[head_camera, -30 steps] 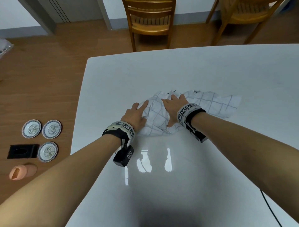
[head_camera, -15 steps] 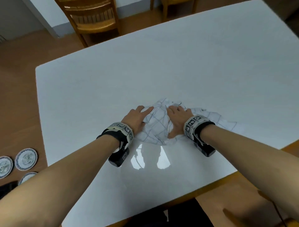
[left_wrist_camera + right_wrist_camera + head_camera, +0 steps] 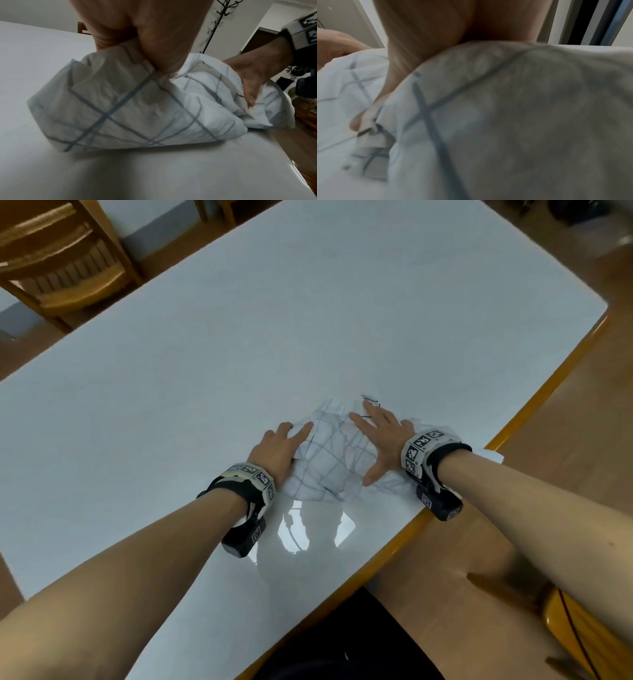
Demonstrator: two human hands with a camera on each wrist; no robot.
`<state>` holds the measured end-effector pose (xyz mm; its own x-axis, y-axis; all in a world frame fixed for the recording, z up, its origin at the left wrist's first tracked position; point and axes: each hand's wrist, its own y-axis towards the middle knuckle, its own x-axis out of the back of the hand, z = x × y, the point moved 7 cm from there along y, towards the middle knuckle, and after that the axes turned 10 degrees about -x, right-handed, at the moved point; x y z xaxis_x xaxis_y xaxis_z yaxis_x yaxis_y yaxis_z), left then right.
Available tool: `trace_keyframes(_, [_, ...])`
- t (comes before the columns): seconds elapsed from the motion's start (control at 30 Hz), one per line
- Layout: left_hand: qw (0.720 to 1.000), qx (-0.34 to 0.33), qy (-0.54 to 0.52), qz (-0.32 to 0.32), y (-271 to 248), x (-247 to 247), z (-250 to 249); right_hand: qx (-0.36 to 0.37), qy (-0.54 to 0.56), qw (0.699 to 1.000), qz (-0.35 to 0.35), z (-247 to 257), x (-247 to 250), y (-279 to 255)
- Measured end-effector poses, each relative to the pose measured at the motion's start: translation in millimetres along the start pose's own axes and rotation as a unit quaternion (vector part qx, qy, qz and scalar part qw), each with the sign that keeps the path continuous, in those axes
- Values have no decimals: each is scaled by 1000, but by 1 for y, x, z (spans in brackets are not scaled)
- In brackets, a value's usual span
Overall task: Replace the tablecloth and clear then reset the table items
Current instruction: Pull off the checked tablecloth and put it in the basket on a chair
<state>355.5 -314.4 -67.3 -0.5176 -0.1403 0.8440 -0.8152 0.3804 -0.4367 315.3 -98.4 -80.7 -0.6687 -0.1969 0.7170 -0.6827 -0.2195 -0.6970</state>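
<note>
A crumpled white tablecloth with a thin blue-grey grid [image 3: 329, 460] lies bunched on the bare white table [image 3: 308, 320], close to its right-hand edge. My left hand [image 3: 281, 446] is on the bundle's left side. In the left wrist view, the left hand [image 3: 154, 33] has a fold of the tablecloth [image 3: 137, 108] gathered between thumb and fingers. My right hand [image 3: 380, 436] rests flat on the bundle's right side, fingers straight and thumb spread; it also shows as the right hand [image 3: 257, 70] pressing into the cloth. The right wrist view is filled by blurred tablecloth [image 3: 522, 121].
The table's orange wooden rim [image 3: 548, 378] runs just right of the bundle, and a corner of cloth hangs past it. A wooden chair [image 3: 58, 268] stands beyond the far left corner. Another chair seat [image 3: 582, 638] is at the lower right. A coat stand [image 3: 217, 20] is by the wall.
The cloth has been gathered into a tighter bundle and now sits nearer the table's right edge. My view has swung right, so the plates on the floor are out of sight.
</note>
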Motion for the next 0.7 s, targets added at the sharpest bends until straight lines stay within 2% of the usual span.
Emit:
trace_keyframes(0.17, [1000,5,16,11,4,-2,-4,-13,-20,1000,16,3,-2,12])
trace_keyframes(0.4, [999,-10,30,1,-2,0,-28,-35,70,996,-48,-13,-4,-11])
trace_keyframes(0.53, [998,-53,29,-5,9,7,-70,-64,135,986,-70,-56,-18,-41])
trace_keyframes(0.7, [994,-98,36,-14,43,19,-162,-135,193,966,-109,-147,-43,-91])
